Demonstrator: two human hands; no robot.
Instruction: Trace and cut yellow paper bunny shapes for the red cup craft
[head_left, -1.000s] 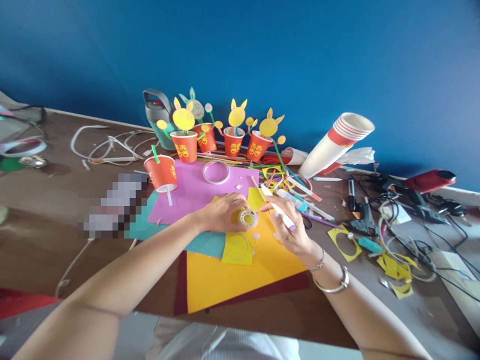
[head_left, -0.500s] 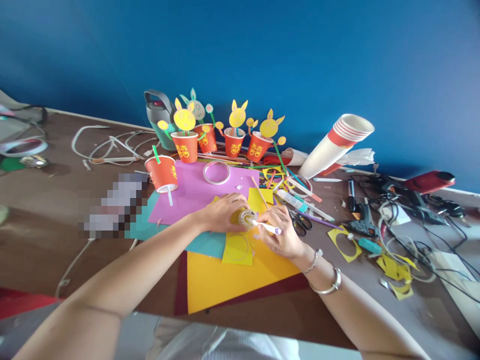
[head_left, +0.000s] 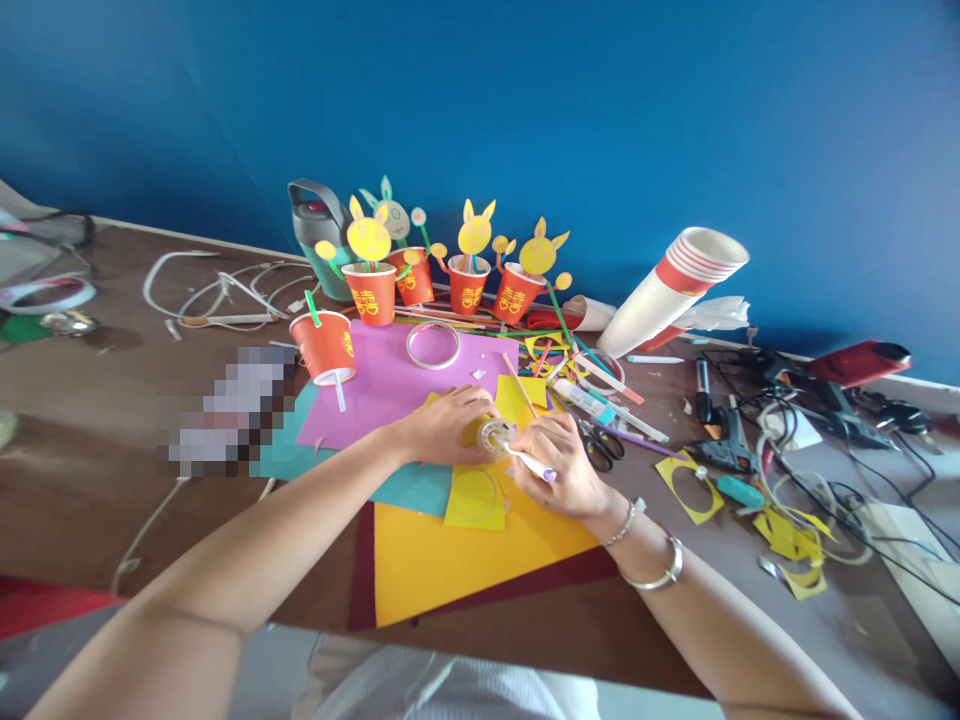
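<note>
My left hand point(head_left: 448, 425) curls around a small round whitish, see-through piece point(head_left: 493, 437), pressing it over yellow paper; its exact kind is unclear. In my right hand point(head_left: 561, 465) is a white pen point(head_left: 534, 463) with a purple end, its tip at the inner part of the round piece. Right below them lies a yellow paper square point(head_left: 474, 508) with a circle drawn on it. Orange-yellow point(head_left: 450, 570), teal point(head_left: 412, 488) and purple point(head_left: 375, 390) sheets are layered underneath. Black-handled scissors point(head_left: 606, 448) rest beside my right hand.
Red paper cups point(head_left: 371, 300) with yellow paper rabbits stand along the back, near a flask point(head_left: 319, 225). A red cup point(head_left: 324, 350) with straws lies tilted at left. Right are stacked cups point(head_left: 675, 285), a glue gun point(head_left: 727, 445), cables and cut paper scraps point(head_left: 690, 485).
My right hand has shifted slightly, and the pen's purple end has swung a little down and left. The left hand and the round piece stay put.
</note>
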